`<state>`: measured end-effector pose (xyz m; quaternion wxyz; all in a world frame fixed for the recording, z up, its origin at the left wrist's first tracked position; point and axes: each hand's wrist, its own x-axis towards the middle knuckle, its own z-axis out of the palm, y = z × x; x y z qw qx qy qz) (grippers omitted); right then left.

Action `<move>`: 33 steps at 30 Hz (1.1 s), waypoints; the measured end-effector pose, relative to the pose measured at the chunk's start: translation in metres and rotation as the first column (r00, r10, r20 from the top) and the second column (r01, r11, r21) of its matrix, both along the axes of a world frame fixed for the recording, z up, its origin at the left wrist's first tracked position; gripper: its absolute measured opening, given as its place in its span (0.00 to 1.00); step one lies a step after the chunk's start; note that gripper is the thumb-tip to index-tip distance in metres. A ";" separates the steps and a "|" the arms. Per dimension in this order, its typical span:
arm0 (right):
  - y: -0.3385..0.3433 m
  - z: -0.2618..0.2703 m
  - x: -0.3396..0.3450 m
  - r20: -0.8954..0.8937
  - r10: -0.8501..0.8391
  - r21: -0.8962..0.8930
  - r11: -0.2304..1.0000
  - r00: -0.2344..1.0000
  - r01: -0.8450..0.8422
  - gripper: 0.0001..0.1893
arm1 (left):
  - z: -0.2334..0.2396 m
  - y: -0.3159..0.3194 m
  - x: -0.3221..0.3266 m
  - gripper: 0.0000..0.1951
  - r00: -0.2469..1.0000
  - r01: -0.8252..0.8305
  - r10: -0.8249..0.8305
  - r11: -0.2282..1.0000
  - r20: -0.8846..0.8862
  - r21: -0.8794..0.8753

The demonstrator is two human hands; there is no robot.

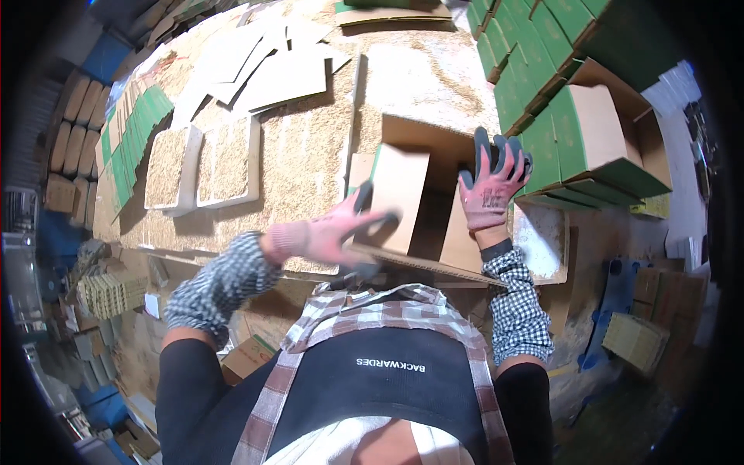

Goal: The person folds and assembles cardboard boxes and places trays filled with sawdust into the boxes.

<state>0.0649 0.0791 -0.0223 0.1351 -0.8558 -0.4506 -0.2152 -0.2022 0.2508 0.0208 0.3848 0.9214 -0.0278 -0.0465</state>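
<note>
A cardboard box (401, 195) with raised flaps stands at the table's near edge, in front of my body. My left hand (334, 232), in a pink glove with dark fingertips, has its fingers spread at the box's left side; the fingers look blurred. At the box's right wall is my right hand (491, 180), gloved alike, its fingers spread over the upper edge. Whether either hand presses on the cardboard is hard to tell. The inside of the box is mostly in shadow.
Two white trays of grain-like material (229, 163) sit left on the littered table. White sheets (285, 75) lie behind them, green-and-tan cardboard pieces (131, 151) at far left. Green cartons (535, 75) are stacked at right, an open-topped one (598, 128) among them.
</note>
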 end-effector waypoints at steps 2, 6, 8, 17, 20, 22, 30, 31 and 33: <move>0.011 0.039 0.004 -0.018 0.007 -0.023 1.000 1.000 -0.007 0.36 | -0.030 0.001 0.024 0.53 0.885 -0.447 0.447 0.894 0.134 -0.028; -0.031 0.045 -0.082 -0.119 0.331 -0.307 0.885 0.936 -0.351 0.47 | -0.074 0.014 0.013 0.45 0.629 -0.663 0.752 0.390 -0.194 -0.639; -0.085 -0.010 -0.097 -0.411 0.341 -0.224 0.861 0.846 -0.456 0.53 | -0.083 0.011 0.001 0.30 0.780 -0.425 0.606 0.326 -0.159 -0.845; -0.110 0.001 -0.039 -0.876 0.342 0.438 0.860 0.340 0.264 0.48 | 0.083 -0.018 0.046 0.18 0.761 -0.307 0.228 0.951 0.608 0.028; -0.078 -0.018 -0.029 -0.884 0.451 0.458 0.786 0.122 0.416 0.43 | -0.002 -0.072 0.066 0.07 0.917 -0.234 0.119 0.933 0.379 0.273; -0.059 -0.013 -0.042 -0.928 0.354 0.373 0.897 0.117 0.239 0.40 | -0.016 -0.101 0.063 0.07 0.986 0.040 -0.080 0.966 0.148 0.257; -0.021 -0.011 -0.089 -0.855 0.080 0.118 0.992 0.512 0.043 0.37 | -0.031 0.165 -0.196 0.38 -0.284 -0.434 0.748 -0.658 0.599 0.616; -0.017 -0.015 -0.087 -0.854 0.081 0.112 0.993 0.514 0.029 0.37 | -0.037 0.182 -0.238 0.33 -0.510 -0.357 0.777 -0.582 0.369 0.731; -0.008 -0.016 -0.075 -0.914 0.068 0.100 0.993 0.401 0.060 0.38 | -0.092 0.194 -0.314 0.28 -0.444 -0.757 0.846 -0.531 0.295 0.380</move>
